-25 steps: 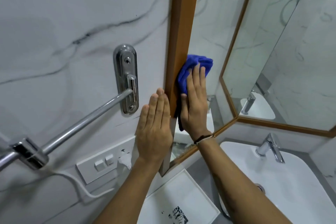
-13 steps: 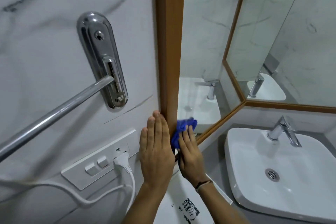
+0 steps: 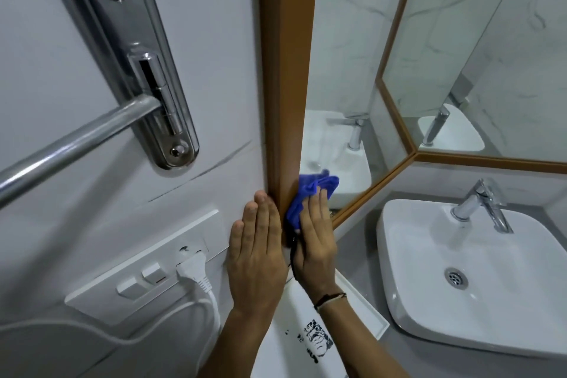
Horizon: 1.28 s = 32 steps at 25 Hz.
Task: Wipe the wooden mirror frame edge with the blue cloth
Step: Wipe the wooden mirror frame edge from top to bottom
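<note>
At the lower end of the wooden mirror frame edge (image 3: pixel 283 70): cloth wiping in hand.

Left of the frame, a towel rail (image 3: pixel 76 138) and socket plate (image 3: pixel 144 267) crowd the wall; the left hand (image 3: pixel 257 258) lies flat, fingers together, against the wall beside the frame, judged a brace; the right hand (image 3: pixel 314 242), fingers extended, presses the blue cloth (image 3: pixel 310 190) onto the frame's mirror-side face; little frame remains below, ample length above; basin (image 3: pixel 429 316) stands clear rightward.

Two bare forearms, sleeveless, a thin dark-and-pale cord bracelet (image 3: pixel 330 298) around the right wrist.
</note>
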Available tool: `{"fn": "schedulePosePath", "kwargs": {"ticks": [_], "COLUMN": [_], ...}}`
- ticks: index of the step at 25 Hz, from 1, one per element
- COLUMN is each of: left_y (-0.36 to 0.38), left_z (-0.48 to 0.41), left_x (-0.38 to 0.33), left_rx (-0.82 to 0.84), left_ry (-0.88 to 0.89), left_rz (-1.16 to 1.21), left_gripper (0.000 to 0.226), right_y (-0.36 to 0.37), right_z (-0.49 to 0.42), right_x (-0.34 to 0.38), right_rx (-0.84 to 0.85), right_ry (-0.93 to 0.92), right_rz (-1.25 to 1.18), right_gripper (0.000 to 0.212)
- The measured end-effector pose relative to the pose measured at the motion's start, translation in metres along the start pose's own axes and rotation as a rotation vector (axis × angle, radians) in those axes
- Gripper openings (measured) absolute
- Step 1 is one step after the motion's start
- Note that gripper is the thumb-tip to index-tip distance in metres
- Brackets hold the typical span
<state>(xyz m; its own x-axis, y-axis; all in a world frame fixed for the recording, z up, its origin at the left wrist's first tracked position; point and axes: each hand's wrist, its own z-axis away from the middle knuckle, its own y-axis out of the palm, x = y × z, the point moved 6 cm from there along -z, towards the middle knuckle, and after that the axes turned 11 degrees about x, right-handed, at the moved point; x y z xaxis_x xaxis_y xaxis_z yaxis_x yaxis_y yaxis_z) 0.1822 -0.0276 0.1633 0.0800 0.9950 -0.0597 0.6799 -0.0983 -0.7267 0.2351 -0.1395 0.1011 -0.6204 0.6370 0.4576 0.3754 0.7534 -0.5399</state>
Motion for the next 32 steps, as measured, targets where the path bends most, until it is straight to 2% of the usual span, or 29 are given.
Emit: {"fn": "schedulePosePath", "kwargs": {"ticks": [2,4,5,6,7,9,10,12,13,14,17,18,21,23,26,27,30,32], "left_y": [0.006,0.007,0.007,0.010,0.013,0.013,0.013,0.015,0.015,0.015,0.018,0.019,0.013,0.018,0.020,0.021,0.020,0.020], "left_z": [0.007,0.011,0.013,0.016,0.017,0.015,0.016,0.020,0.020,0.021,0.023,0.021,0.016,0.019,0.025,0.025,0.017,0.019], "left_x": [0.002,0.006,0.007,0.007,0.007,0.010,0.010,0.010,0.011,0.012,0.013,0.010,0.008,0.010,0.010,0.010,0.009,0.010], "left_rx": [0.004,0.030,0.038,0.038,0.045,0.045,0.028,0.016,0.023,0.026,0.019,0.009,0.003,0.004,-0.023,-0.031,-0.020,-0.018], "left_ry": [0.035,0.041,0.046,0.068,0.076,0.068,0.080,0.112,0.114,0.114,0.130,0.128,0.116,0.128,0.138,0.133,0.114,0.111], "left_rz": [0.020,0.034,0.045,0.031,0.006,-0.011,-0.023,-0.042,-0.048,-0.057,-0.086,-0.108,-0.106,-0.151,-0.120,-0.121,-0.129,-0.149], "left_gripper": [0.066,0.064,0.064,0.064,0.065,0.066,0.069,0.077,0.079,0.076,0.064,0.065,0.080,0.082,0.068,0.068,0.081,0.075], "right_y": [0.012,0.036,0.042,0.046,0.046,0.029,0.018,0.005,0.008,0.015,0.032,0.027,0.007,0.008,0.030,0.030,0.009,0.010], "right_z": [0.034,0.082,0.097,0.099,0.087,0.043,0.019,-0.015,-0.015,-0.008,0.017,0.011,-0.016,-0.014,0.017,0.015,-0.012,-0.010], "right_x": [-0.008,-0.016,-0.017,-0.024,-0.034,-0.066,-0.088,-0.111,-0.100,-0.078,-0.026,-0.036,-0.097,-0.086,-0.041,-0.051,-0.107,-0.085], "right_rx": [0.110,0.224,0.162,0.006,-0.146,-0.331,-0.394,-0.512,-0.540,-0.544,-0.450,-0.394,-0.503,-0.489,-0.418,-0.379,-0.487,-0.460], "right_ry": [0.141,0.406,0.579,0.752,0.869,1.052,1.086,1.198,1.251,1.241,0.973,0.976,1.159,1.193,0.963,0.991,1.176,1.195], "right_rz": [-0.061,-0.327,-0.554,-0.747,-0.831,-0.677,-0.640,-0.797,-0.885,-0.935,-0.968,-0.932,-0.942,-0.894,-0.874,-0.877,-0.871,-0.855], "right_gripper": [0.059,0.056,0.049,0.046,0.048,0.035,0.034,0.035,0.033,0.032,0.033,0.037,0.035,0.040,0.036,0.036,0.034,0.042]}}
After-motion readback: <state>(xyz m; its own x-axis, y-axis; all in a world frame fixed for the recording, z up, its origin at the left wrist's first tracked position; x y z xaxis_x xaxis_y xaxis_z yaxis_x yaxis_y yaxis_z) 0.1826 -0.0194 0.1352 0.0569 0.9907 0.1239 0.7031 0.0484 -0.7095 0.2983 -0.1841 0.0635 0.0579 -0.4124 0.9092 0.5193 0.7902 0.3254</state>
